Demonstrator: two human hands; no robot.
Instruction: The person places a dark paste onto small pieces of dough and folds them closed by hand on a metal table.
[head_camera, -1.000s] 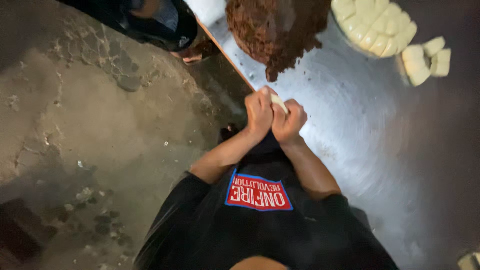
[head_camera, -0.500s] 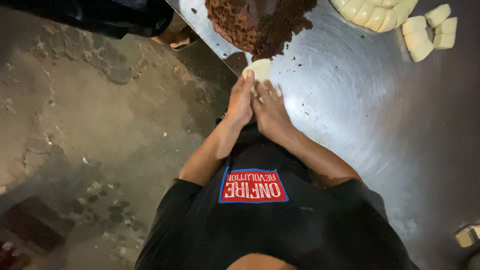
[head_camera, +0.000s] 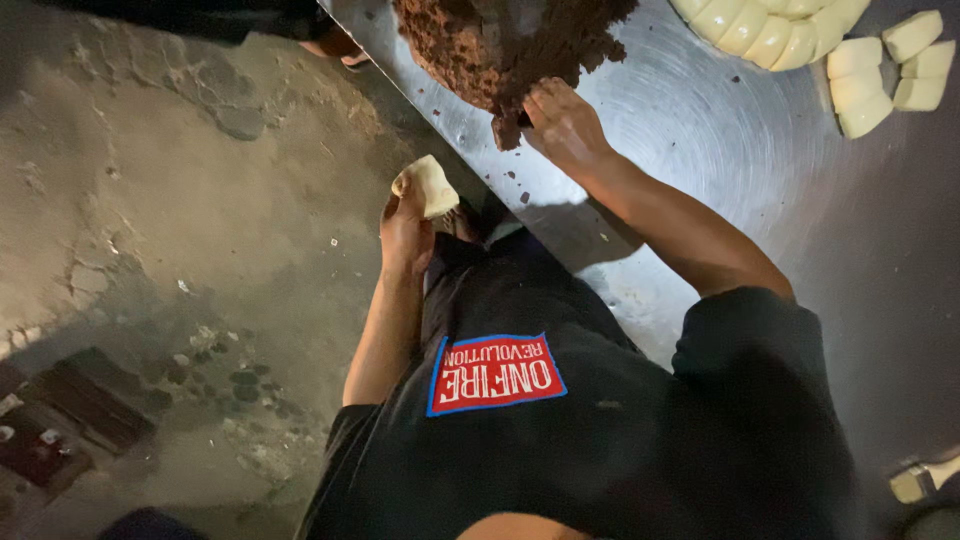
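My left hand (head_camera: 405, 225) holds a flattened piece of pale dough (head_camera: 428, 186) out past the edge of the metal table (head_camera: 720, 170), above the floor. My right hand (head_camera: 562, 122) reaches onto the table and pinches into the lower edge of a large mound of dark brown filling (head_camera: 500, 45). Its fingertips are partly buried in the mound. A few brown crumbs lie on the metal near that hand.
A row of pale dough lumps (head_camera: 770, 25) and a few cut dough pieces (head_camera: 890, 70) lie at the table's far right. Another person's foot (head_camera: 335, 45) stands on the cracked concrete floor (head_camera: 150, 200) beside the table. A pale tool (head_camera: 925, 480) lies at the lower right.
My hands were together working the dough piece. They have separated: the right hand went forward into the brown mound, the left stayed back holding the dough.
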